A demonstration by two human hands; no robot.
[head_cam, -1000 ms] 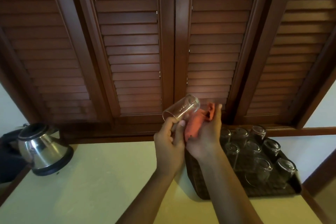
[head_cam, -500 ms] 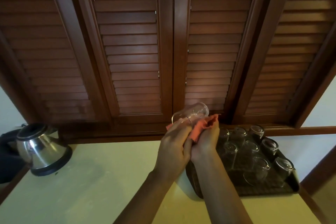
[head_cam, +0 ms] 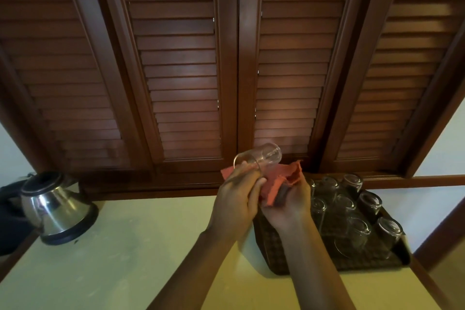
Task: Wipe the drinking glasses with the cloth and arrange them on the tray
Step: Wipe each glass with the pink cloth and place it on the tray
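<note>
No legible text, label, brand, number or sign appears anywhere in your view. The polished steel electric kettle with black lid and base [head_cam: 54, 205] shows only reflections on its body. The dark woven rectangular tray [head_cam: 273, 246], the clear upturned drinking glasses [head_cam: 352, 236] on it and the dark brown louvred wooden shutters [head_cam: 181, 70] carry no markings you can read.

Kettle [head_cam: 54, 206] left on counter [head_cam: 141, 246], tray [head_cam: 273, 254] of glasses [head_cam: 352, 221] right.
</note>
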